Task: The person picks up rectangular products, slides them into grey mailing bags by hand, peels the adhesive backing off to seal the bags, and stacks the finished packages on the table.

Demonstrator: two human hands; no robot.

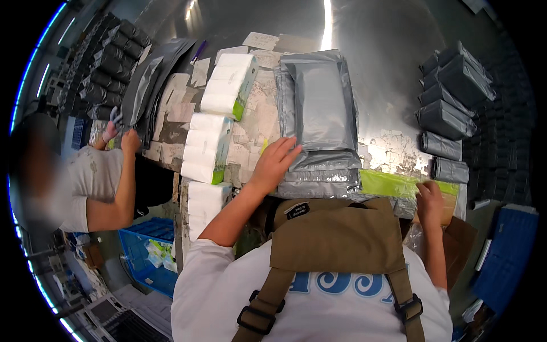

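Grey plastic mailers (325, 108) lie stacked at the middle of the table's (393, 85) near edge. Wrapped grey parcels (446, 121) by the right edge look finished; three white tissue packs (204, 148) toward the left edge are still unbagged. The left hand (275, 164) lies unclenched — fingers extended — against the mailers; the right hand (430, 202) curls beside the near edge's lime strip (393, 183) — whether it grasps anything, I cannot tell.

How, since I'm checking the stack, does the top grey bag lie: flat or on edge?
Flat: the top grey bag shows its broad face upward.
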